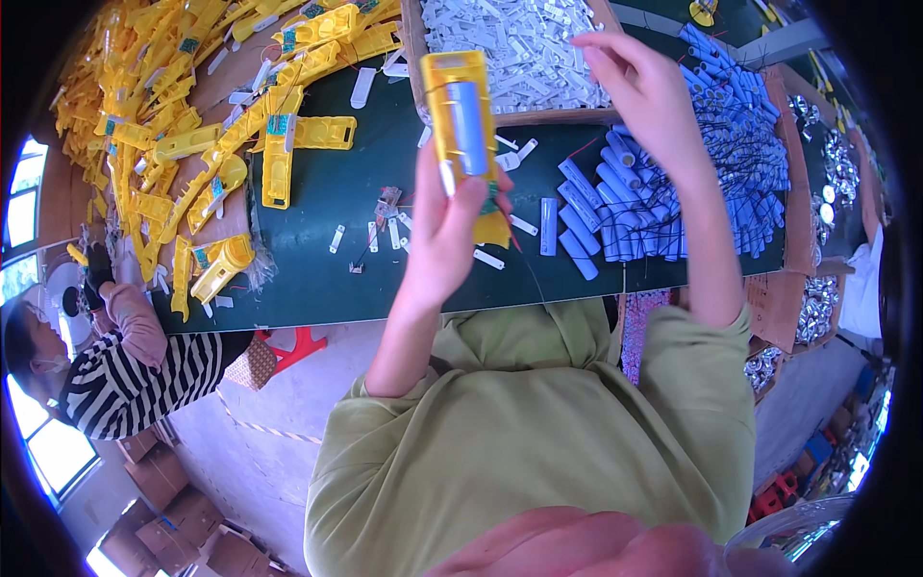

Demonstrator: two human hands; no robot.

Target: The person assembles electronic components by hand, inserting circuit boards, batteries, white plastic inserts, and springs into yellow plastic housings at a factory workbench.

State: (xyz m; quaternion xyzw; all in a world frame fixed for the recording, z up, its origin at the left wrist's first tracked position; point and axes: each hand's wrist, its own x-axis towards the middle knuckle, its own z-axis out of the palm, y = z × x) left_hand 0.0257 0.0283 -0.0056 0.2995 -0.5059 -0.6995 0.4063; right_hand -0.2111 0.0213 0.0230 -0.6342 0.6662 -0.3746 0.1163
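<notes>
My left hand point(444, 231) is closed around a yellow plastic housing point(456, 65), raised above the green tabletop. A blue cylindrical battery point(468, 125) lies lengthwise inside the housing, and a bit of green circuit board shows near my fingers. Thin wire hangs below it. Over the right part of a box of small white plastic strips point(510, 58) is my right hand point(649, 91). Its thumb and forefinger are apart, with nothing visible between them; the other fingers are partly hidden.
Yellow housings point(202, 144) are heaped at the left. Blue wired batteries point(673, 202) pile up at the right. Loose white strips point(385, 236) lie on the green table point(317, 279). Boxes of shiny metal parts point(817, 308) stand far right. Another person point(144, 375) works at the left.
</notes>
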